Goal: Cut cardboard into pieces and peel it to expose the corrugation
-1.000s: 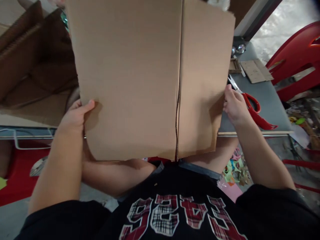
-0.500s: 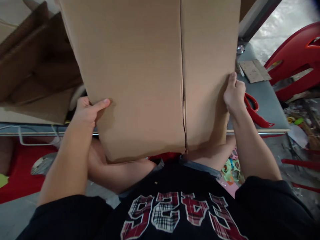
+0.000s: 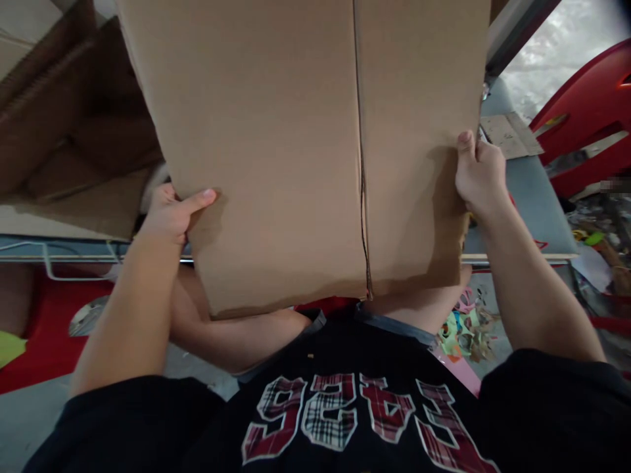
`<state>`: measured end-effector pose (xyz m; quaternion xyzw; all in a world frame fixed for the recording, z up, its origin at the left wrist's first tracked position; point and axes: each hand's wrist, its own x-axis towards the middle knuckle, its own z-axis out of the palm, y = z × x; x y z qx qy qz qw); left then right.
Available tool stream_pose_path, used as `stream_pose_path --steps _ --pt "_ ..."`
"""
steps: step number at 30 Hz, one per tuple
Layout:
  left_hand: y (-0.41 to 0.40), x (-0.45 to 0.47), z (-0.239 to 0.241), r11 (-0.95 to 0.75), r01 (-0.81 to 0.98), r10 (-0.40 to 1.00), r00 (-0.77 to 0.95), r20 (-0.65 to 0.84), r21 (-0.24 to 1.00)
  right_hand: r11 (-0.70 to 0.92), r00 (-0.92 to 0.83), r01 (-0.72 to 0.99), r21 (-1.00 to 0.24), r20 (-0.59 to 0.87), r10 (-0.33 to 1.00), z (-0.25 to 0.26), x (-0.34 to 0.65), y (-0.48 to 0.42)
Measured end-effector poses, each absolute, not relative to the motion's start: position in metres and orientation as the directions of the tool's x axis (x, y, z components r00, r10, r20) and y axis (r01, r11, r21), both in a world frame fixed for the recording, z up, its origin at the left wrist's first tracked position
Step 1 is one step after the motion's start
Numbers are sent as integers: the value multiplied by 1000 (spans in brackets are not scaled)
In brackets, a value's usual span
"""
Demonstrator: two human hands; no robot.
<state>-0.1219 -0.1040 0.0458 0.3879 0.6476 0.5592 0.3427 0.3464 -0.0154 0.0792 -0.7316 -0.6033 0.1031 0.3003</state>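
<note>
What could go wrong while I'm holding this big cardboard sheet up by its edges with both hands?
1. The cardboard sheet has a crease that looks split near its lower edge; it might fold or tear there.
2. The left hand and right hand pinch only the side edges, so it could slip.
3. The sheet hides much of the grey table, so it may knock things you cannot see.

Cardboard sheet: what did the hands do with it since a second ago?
The right hand moved up and took hold of the right edge of the cardboard sheet, and the sheet shifted rightward. The left hand stayed clamped on the left edge, thumb on the front.
</note>
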Motion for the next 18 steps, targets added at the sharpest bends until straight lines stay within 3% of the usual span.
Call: stream_pose_path --steps 3,5,12,16,18 --pt "-107 -112 50 83 59 858 -512 -41 995 -58 215 818 -572 211 954 86 350 -22" --pt "-112 -102 61 125 72 863 -499 -73 989 -37 168 859 -511 212 963 94 345 -35" --pt "-128 -93 116 340 309 876 -446 -181 888 -21 56 960 -278 120 991 117 327 -76" --pt "-127 -113 124 452 342 863 -402 -307 824 -83 31 957 -279 -186 982 102 356 -82" --pt "-124 -125 126 516 381 844 -381 -378 767 -134 59 941 -312 -238 969 88 374 -85"
